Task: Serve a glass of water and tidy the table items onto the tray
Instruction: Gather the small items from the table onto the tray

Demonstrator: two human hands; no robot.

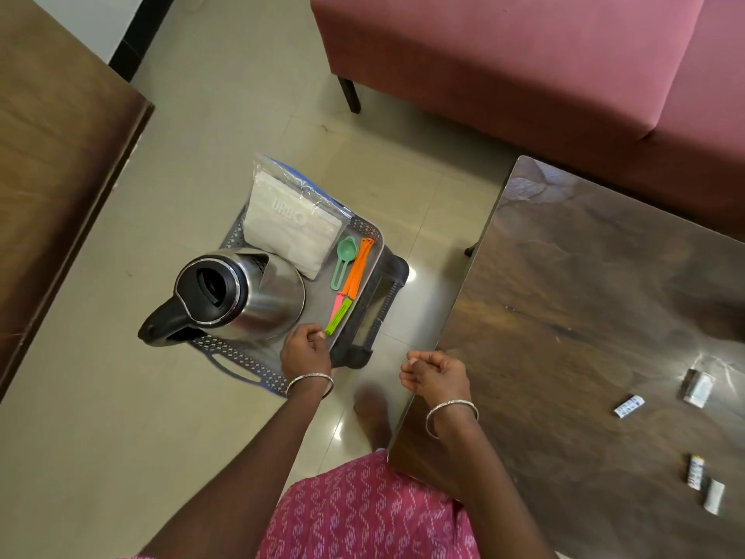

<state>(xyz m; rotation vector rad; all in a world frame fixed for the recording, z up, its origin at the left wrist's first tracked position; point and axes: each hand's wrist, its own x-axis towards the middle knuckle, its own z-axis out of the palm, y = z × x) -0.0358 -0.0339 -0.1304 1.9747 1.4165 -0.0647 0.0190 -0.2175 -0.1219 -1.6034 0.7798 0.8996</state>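
Observation:
A grey perforated tray (242, 359) rests on a small dark stool (375, 312) on the floor. It carries a steel electric kettle (258, 300) with an open top, a clear bag of white napkins (290, 223), a green measuring spoon (344, 256), orange clips (356, 272), a pink clip (336, 304) and a green clip (338, 316). My left hand (306, 351) is at the tray's near right corner, its fingertips pinching the green clip's near end. My right hand (435, 375) hovers curled over the corner of the dark wooden table (584, 316), with nothing visible in it.
Several small sachets lie at the table's right side, one (628, 406) nearest me and another (697, 385) beyond it. A pink sofa (524, 54) stands behind the table and brown wooden furniture (52, 155) on the left. My foot (373, 417) is beside the stool.

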